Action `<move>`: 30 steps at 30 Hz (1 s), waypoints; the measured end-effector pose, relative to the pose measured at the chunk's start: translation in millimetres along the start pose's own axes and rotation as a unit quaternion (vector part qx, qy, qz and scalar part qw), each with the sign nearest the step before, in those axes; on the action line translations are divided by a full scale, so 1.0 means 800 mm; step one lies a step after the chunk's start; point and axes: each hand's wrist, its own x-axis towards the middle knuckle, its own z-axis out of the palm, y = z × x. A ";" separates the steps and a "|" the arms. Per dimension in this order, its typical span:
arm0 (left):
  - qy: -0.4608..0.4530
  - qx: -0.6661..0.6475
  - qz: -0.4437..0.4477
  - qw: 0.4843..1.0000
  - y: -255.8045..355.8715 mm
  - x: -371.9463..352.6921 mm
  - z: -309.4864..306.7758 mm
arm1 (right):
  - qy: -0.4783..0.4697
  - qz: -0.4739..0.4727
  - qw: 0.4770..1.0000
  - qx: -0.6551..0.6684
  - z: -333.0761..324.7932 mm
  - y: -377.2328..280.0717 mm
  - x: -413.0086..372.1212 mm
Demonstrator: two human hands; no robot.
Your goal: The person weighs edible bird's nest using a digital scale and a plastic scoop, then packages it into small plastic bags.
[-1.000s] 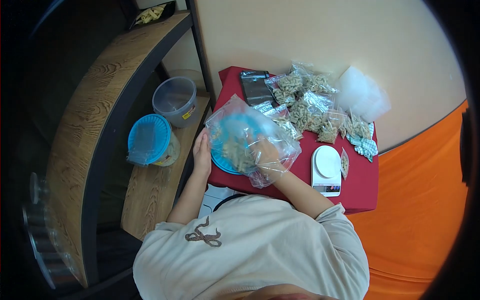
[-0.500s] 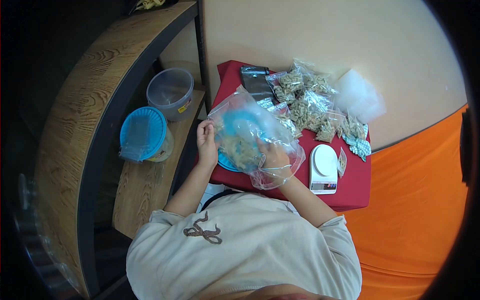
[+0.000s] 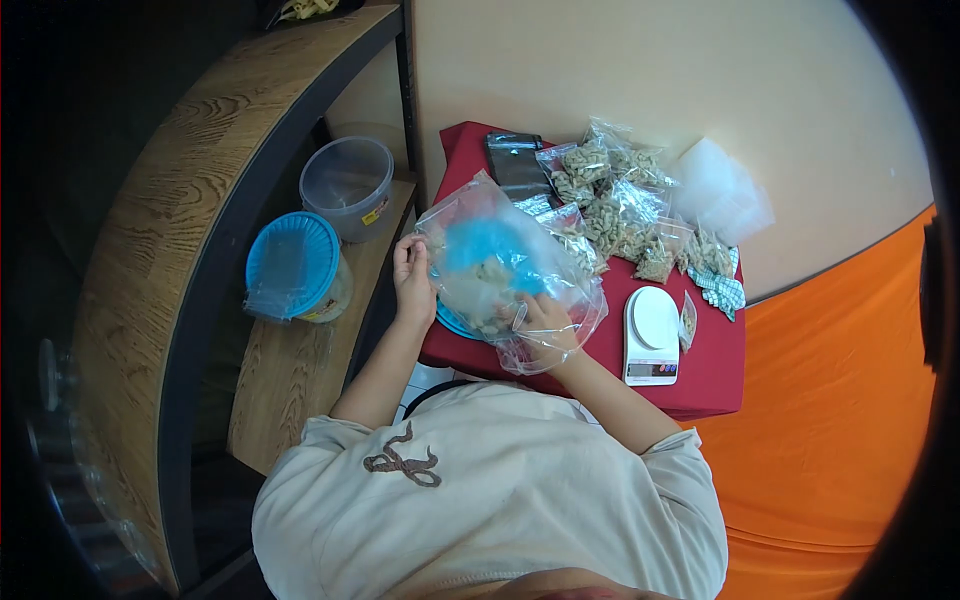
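A large clear plastic bag (image 3: 470, 210) lies over the near left part of the table, with pale, crumbly pieces inside. My left hand (image 3: 413, 285) pinches the bag's left edge between thumb and fingers. At the bag's mouth, my right hand (image 3: 545, 330) reaches inside, the loose film around its wrist. Its fingers look curled, but the film blurs what they hold. Below the bag shows the rim of a blue round tray or lid (image 3: 455, 320), and more blue shines through the film.
A white digital scale (image 3: 652, 340) stands at right beside a small filled packet (image 3: 688, 322). Several filled packets (image 3: 610, 215) are heaped behind, near empty clear bags (image 3: 718, 190) and a checked cloth (image 3: 722, 290). A wooden shelf (image 3: 290, 390) at left holds a blue-lidded tub (image 3: 325, 245) and an open tub (image 3: 345, 185).
My right hand has shifted slightly inside the bag, and the film and contents have changed shape. My left hand keeps its hold on the edge.
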 end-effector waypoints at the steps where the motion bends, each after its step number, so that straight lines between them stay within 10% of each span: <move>1: -0.001 0.002 0.001 1.000 0.001 0.000 -0.002 | 0.002 -0.005 1.000 0.001 0.001 -0.001 0.001; 14: 0.034 0.082 -0.017 0.996 0.010 -0.027 -0.003 | -0.015 0.234 0.966 0.109 -0.001 0.018 -0.038; 30: 0.071 0.034 -0.130 0.988 -0.035 -0.054 -0.017 | -0.017 0.229 0.958 0.173 0.023 0.033 -0.042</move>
